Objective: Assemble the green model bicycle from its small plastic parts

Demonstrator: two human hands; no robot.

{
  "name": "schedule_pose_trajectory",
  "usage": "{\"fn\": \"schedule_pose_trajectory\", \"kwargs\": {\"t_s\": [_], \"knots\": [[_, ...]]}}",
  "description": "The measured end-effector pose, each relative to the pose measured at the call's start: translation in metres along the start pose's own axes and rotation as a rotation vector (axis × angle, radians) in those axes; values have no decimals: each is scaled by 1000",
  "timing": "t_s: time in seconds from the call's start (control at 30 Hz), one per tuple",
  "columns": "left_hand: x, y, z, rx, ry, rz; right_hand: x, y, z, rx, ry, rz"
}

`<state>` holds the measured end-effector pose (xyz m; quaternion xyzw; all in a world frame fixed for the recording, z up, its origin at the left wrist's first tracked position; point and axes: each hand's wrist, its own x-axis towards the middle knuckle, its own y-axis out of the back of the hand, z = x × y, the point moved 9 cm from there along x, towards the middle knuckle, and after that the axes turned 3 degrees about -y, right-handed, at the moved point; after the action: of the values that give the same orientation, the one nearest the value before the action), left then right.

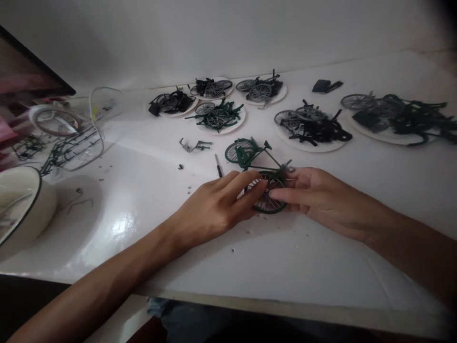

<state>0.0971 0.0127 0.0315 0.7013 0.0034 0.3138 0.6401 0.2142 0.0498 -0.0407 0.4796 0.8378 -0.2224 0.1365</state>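
Note:
A green model bicycle (pixel 244 155) lies on the white table, its near spoked wheel (pixel 273 202) toward me. My left hand (pixel 228 195) closes on this wheel from the left, fingertips near the hub. From the right, my right hand (pixel 314 200) grips the same wheel, with the thumb at the hub and the other fingers behind and under it. Part of the wheel is hidden by my fingers. Just beyond my left hand lies a small screwdriver (pixel 219 167) with a dark handle. Small grey and green parts (pixel 194 146) lie farther left.
Several paper plates (pixel 314 147) piled with model bicycle parts stand along the back and right. A black piece (pixel 326 86) lies near the wall. At left are a white enamel bowl (pixel 46 214), green part frames (pixel 76 145) and a pale cable (pixel 93 102). Tiny bits dot the table.

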Motion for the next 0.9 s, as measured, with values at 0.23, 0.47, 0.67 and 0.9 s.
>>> {"fn": "schedule_pose_trajectory", "kwargs": {"t_s": [0.23,0.47,0.67,0.9], "knots": [[-2,3,-2,-81,26,27,-2,-3,-1,31,-59,-50],[-2,-7,-3,-111,62,16,-1,-6,-1,-16,-15,-45],[0,-11,-1,-72,68,-44,-2,-8,-4,-30,28,-29],[-2,-14,-2,-15,63,-65,0,-6,-6,-66,52,11]]}}
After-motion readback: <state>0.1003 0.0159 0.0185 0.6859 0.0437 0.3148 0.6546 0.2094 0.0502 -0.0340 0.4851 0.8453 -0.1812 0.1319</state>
